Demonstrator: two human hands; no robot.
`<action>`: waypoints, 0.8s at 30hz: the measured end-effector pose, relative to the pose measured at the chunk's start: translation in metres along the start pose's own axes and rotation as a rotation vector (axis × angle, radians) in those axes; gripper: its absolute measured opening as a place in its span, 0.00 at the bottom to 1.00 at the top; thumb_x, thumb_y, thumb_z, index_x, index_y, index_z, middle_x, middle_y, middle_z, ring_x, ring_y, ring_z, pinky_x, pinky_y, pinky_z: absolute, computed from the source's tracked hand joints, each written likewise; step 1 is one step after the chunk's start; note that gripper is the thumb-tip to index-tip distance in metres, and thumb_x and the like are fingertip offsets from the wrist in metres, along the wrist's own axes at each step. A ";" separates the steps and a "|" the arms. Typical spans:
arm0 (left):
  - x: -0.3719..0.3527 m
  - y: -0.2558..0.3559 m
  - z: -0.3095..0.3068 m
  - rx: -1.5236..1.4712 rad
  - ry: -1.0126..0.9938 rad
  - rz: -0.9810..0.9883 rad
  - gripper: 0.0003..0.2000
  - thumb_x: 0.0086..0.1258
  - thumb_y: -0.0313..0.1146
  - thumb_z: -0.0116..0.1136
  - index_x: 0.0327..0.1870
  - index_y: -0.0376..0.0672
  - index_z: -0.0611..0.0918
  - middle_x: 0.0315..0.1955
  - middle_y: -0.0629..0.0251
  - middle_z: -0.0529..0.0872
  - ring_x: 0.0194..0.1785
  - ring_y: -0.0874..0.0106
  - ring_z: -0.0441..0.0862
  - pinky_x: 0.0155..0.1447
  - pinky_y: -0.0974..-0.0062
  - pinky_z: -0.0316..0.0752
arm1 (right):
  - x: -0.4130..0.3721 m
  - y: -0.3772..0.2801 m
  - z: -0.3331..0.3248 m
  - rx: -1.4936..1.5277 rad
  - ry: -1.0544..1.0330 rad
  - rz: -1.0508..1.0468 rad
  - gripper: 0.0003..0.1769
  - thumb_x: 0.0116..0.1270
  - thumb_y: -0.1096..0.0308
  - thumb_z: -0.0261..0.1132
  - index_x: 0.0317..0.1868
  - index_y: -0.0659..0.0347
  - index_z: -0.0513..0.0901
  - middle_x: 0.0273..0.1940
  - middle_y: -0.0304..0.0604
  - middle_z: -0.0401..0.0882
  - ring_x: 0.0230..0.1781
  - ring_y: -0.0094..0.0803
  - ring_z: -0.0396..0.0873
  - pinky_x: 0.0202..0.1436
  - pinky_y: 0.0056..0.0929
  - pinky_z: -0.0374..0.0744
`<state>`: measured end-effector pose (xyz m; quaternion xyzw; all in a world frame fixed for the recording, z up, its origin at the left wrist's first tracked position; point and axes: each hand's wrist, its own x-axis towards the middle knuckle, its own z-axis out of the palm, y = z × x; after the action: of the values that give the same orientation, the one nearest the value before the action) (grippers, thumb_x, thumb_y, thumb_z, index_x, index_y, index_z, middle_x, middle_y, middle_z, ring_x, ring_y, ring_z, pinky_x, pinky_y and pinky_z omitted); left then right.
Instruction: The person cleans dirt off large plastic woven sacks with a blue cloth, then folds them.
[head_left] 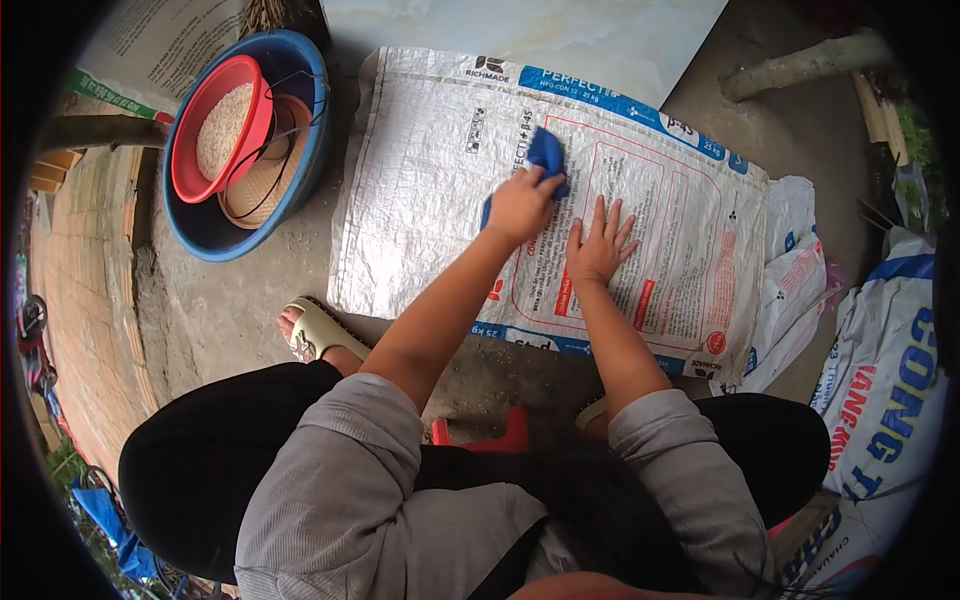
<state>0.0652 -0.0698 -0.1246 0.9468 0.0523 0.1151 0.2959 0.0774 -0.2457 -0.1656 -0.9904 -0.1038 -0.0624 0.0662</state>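
A white woven feed sack (pixel 420 190) with blue bands and red and black print lies flat in front of me. My left hand (pixel 520 208) is closed on a blue cloth (pixel 546 152) and presses it against the sack near its middle. Part of the cloth is hidden beneath that hand. Just to the right, my right hand (pixel 599 245) rests palm down on the printed panel, fingers spread and holding nothing.
A blue basin (pixel 183 225) at the upper left contains a red bowl (pixel 245 75) of pale grains. Other printed sacks (pixel 880 370) stand at the right. A whitish board (pixel 560 35) lies behind, near a log (pixel 800 70). A red stool (pixel 515 430) shows under me.
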 end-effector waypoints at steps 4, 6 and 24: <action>-0.010 0.011 0.023 0.064 -0.012 0.147 0.16 0.61 0.36 0.62 0.51 0.61 0.87 0.49 0.68 0.82 0.52 0.64 0.79 0.50 0.65 0.81 | 0.000 0.001 0.002 -0.002 0.000 0.003 0.35 0.71 0.46 0.54 0.76 0.42 0.63 0.79 0.45 0.52 0.79 0.60 0.46 0.72 0.75 0.47; -0.004 -0.012 0.016 0.146 0.014 0.056 0.16 0.61 0.36 0.62 0.50 0.62 0.87 0.49 0.72 0.82 0.50 0.65 0.79 0.49 0.66 0.80 | 0.000 0.003 0.004 -0.013 0.008 -0.005 0.34 0.71 0.46 0.53 0.76 0.42 0.64 0.79 0.45 0.52 0.79 0.60 0.46 0.72 0.75 0.46; 0.020 -0.004 -0.018 -0.113 0.162 -0.119 0.21 0.60 0.30 0.62 0.56 0.58 0.85 0.52 0.59 0.82 0.51 0.55 0.78 0.55 0.64 0.78 | -0.001 0.004 0.002 -0.004 -0.009 -0.008 0.35 0.70 0.46 0.54 0.76 0.46 0.64 0.80 0.45 0.49 0.80 0.59 0.43 0.74 0.74 0.44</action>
<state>0.0803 -0.0528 -0.1086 0.9114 0.1256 0.1763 0.3500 0.0778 -0.2491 -0.1678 -0.9904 -0.1082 -0.0586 0.0635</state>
